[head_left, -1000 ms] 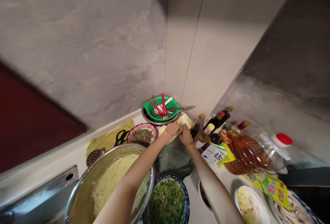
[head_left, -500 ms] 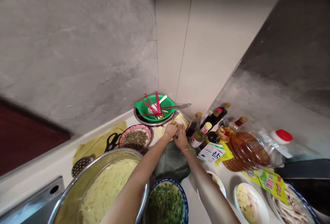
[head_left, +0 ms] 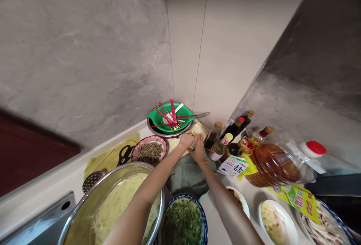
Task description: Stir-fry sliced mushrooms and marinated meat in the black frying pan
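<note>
Both arms reach far back over the counter. My left hand [head_left: 186, 140] and my right hand [head_left: 198, 151], with a thin bracelet at the wrist, meet on a pale yellow packet [head_left: 199, 130] lying just in front of the green bowl [head_left: 170, 123]. The fingers of both hands are curled and pressed onto the packet. Red chopsticks [head_left: 171, 116] and a white spoon lie in the green bowl, which sits in a metal basin. A grey-green cloth [head_left: 187, 175] lies under my forearms.
A large steel bowl of noodles [head_left: 118, 203] is at the near left, a blue-rimmed bowl of chopped greens [head_left: 182, 222] beside it. A pink dish [head_left: 150, 149], scissors [head_left: 123, 154], sauce bottles [head_left: 229, 136], an oil jug [head_left: 278, 168] and small plates [head_left: 278, 224] crowd the counter. Walls close the corner.
The view swung a little; my hands stayed together on the yellow packet and shifted slightly on it, the right hand now lying flatter against it.
</note>
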`<state>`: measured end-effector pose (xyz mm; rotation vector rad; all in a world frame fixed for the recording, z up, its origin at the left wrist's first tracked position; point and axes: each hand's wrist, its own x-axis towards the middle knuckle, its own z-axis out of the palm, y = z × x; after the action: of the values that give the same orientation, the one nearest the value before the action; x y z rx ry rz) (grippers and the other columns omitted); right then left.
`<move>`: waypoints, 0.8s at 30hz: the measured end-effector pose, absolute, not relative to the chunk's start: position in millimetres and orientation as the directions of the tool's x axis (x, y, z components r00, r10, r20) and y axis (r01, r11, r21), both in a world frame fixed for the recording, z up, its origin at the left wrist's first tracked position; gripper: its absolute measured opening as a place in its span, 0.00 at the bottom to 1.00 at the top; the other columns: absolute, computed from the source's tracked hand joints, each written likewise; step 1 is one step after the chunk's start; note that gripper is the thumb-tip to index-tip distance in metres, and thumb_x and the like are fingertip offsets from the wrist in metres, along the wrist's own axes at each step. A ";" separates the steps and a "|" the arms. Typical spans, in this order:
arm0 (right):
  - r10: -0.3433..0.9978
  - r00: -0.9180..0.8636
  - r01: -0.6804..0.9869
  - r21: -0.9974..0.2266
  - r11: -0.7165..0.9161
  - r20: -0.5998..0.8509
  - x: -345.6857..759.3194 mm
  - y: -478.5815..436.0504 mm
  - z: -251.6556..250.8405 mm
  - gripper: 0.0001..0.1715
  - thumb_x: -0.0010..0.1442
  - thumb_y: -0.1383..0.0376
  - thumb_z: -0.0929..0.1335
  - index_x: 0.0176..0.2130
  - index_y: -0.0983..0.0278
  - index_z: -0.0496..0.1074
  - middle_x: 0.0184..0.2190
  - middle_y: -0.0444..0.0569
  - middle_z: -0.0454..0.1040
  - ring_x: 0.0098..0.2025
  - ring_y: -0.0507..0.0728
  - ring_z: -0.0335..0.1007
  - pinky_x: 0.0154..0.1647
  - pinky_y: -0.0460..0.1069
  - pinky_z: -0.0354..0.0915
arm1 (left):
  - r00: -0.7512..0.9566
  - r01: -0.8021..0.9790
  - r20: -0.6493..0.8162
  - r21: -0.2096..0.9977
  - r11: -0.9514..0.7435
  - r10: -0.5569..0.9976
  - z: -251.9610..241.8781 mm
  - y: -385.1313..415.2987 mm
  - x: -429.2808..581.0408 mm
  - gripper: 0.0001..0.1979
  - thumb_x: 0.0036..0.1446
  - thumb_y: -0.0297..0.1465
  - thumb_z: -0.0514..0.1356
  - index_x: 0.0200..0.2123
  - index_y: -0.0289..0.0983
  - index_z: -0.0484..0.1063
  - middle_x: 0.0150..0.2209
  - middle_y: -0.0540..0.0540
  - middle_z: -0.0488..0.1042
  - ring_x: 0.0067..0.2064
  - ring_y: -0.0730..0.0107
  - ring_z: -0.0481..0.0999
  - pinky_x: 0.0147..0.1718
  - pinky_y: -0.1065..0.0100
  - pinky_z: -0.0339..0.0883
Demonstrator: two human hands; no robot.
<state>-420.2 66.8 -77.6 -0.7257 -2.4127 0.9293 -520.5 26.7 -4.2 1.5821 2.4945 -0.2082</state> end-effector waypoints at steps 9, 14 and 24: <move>0.599 -0.743 0.218 -0.738 0.638 0.298 -422.7 68.0 -63.2 0.55 0.49 0.59 0.69 0.65 0.76 0.39 0.65 0.68 0.42 0.68 0.65 0.33 0.64 0.61 0.46 | -0.278 0.960 -0.091 -0.060 0.273 0.956 32.6 14.4 -509.8 0.17 0.58 0.19 0.50 0.47 0.33 0.71 0.48 0.35 0.69 0.45 0.59 0.74 0.36 0.65 0.68; 0.602 -0.726 0.184 -0.749 0.636 0.333 -426.7 63.9 -54.3 0.56 0.45 0.61 0.70 0.65 0.69 0.40 0.65 0.64 0.44 0.68 0.65 0.35 0.63 0.64 0.47 | -0.388 0.922 0.275 0.129 0.366 0.880 80.6 4.1 -507.4 0.11 0.60 0.26 0.50 0.42 0.37 0.71 0.42 0.41 0.70 0.44 0.61 0.71 0.39 0.63 0.65; 0.838 -0.538 -0.040 -0.996 0.079 0.088 -397.8 47.9 33.0 0.40 0.52 0.58 0.64 0.60 0.70 0.56 0.62 0.60 0.55 0.65 0.63 0.46 0.64 0.60 0.45 | -0.583 0.714 0.589 0.700 0.007 0.560 251.0 -42.9 -542.7 0.11 0.59 0.38 0.50 0.27 0.39 0.62 0.25 0.51 0.62 0.29 0.70 0.63 0.30 0.67 0.61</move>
<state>-397.8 47.9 33.0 -0.8053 -1.6400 1.5482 -542.7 -42.9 251.0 1.4857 2.3239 1.7825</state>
